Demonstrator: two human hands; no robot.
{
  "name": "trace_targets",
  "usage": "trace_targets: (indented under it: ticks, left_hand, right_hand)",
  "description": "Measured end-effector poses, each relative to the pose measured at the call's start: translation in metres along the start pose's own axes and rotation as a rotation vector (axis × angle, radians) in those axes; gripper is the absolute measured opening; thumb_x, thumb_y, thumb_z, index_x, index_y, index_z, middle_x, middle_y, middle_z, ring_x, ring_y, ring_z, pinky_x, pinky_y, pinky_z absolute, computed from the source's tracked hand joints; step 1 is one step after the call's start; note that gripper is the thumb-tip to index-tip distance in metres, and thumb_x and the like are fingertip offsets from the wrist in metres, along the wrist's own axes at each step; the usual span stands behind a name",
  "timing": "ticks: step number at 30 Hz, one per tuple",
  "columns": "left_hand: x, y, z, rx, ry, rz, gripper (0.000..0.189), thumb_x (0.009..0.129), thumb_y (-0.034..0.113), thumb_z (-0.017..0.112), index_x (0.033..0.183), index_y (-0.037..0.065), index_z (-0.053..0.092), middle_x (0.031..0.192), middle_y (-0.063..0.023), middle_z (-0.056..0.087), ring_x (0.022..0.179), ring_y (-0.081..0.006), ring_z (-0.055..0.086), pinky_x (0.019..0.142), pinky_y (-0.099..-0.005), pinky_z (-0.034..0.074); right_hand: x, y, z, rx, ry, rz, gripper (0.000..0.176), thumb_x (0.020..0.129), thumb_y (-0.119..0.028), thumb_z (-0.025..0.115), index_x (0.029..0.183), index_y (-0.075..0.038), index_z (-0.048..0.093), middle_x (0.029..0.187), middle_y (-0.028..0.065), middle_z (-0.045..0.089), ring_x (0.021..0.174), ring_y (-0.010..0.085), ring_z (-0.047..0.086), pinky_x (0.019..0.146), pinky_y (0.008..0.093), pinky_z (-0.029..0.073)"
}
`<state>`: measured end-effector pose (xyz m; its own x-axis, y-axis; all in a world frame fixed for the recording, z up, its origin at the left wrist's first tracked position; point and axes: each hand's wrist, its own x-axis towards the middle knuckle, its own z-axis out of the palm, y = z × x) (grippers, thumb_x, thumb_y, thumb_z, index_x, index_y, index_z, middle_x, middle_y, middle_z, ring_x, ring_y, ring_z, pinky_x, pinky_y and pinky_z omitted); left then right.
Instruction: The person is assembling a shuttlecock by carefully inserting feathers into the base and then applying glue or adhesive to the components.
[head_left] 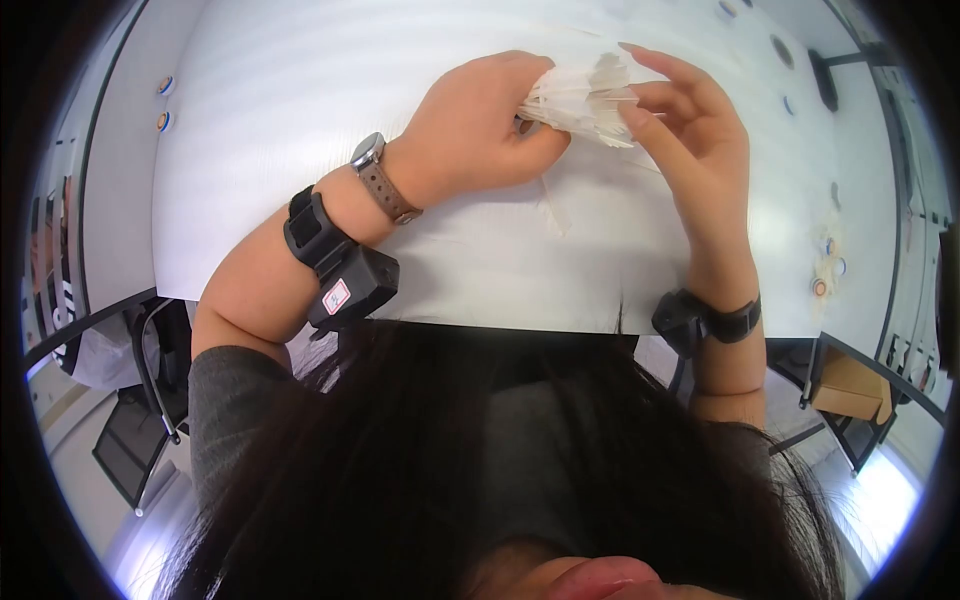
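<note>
At upper centre, above the white table (480,265), the left hand (490,125) grips a white feathered shuttlecock (580,100); the right hand's (700,130) curled fingers meet its feathers, pinching or not, I cannot tell.

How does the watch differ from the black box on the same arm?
The watch has a rounded face; the box is chunky and angular, with a small label. The watch's strap is brown, the box's black. The watch sits nearer the left hand than the box does. Both are worn on the left arm.
</note>
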<state>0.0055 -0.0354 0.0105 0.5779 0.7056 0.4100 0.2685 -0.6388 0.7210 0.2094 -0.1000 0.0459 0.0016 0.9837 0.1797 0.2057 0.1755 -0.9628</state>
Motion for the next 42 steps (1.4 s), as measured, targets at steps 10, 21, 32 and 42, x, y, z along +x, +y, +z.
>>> trace_targets:
  ticks: [10,21,32,42]
  left_hand:
    - [0.001,-0.006,0.002,0.017,0.007,0.055,0.024,0.079,0.026,0.064,0.086,0.002,0.064,0.078,-0.015,0.063,0.072,-0.0353,0.061,0.064,-0.0425,0.049]
    - [0.001,-0.006,0.002,0.006,-0.007,0.076,0.024,0.079,0.025,0.064,0.085,0.002,0.063,0.078,-0.0153,0.062,0.072,-0.0357,0.06,0.064,-0.0428,0.049]
    - [0.0,-0.003,-0.002,0.101,-0.14,0.044,0.032,0.078,0.017,0.066,0.105,0.0,0.063,0.089,-0.0162,0.064,0.077,-0.0334,0.063,0.068,-0.0373,0.052]
    - [0.001,-0.005,0.0,0.093,-0.122,0.059,0.029,0.079,0.019,0.065,0.101,0.001,0.064,0.089,-0.0156,0.065,0.077,-0.0332,0.063,0.07,-0.039,0.051]
  right_hand:
    - [0.002,0.002,-0.005,-0.03,-0.006,-0.072,0.038,0.088,-0.006,0.064,0.126,-0.004,0.063,0.096,0.0056,0.072,0.091,0.0104,0.064,0.081,0.026,0.045]
    - [0.001,-0.002,-0.012,0.114,-0.017,-0.021,0.04,0.089,-0.004,0.061,0.129,-0.001,0.06,0.103,0.0118,0.073,0.093,0.0126,0.065,0.084,0.0258,0.048]
    - [0.0,0.002,0.006,-0.032,0.017,0.079,0.043,0.085,-0.01,0.075,0.125,-0.002,0.063,0.09,0.0097,0.076,0.076,0.0081,0.068,0.07,0.0194,0.051]
    - [0.001,-0.003,-0.005,0.004,0.053,0.085,0.045,0.085,-0.007,0.074,0.128,0.001,0.062,0.095,0.0143,0.076,0.083,0.0134,0.072,0.077,0.0226,0.055]
